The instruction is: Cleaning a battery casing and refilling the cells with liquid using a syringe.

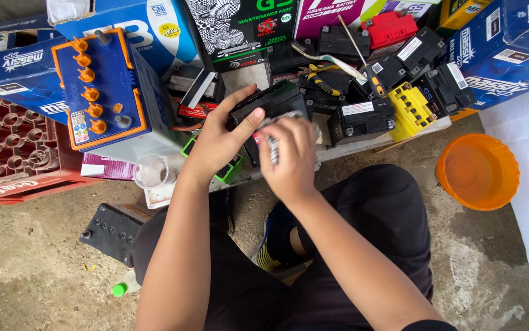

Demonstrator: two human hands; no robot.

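Observation:
My left hand (218,140) grips the near edge of a small black battery (270,101) that rests among others on a low board. My right hand (292,156) is closed around a blurred grey-white object (272,147), a crumpled cloth or strip, held just in front of that battery. I cannot tell exactly what the object is. Both forearms reach out over my knees in black trousers.
A large blue battery with orange caps (96,86) stands at the left, beside a red bottle crate (7,150). Several small black batteries, a yellow one (410,109) and a red one (390,27) lie behind. An orange bucket (477,171) sits right. Another black battery (110,230) lies on the concrete floor.

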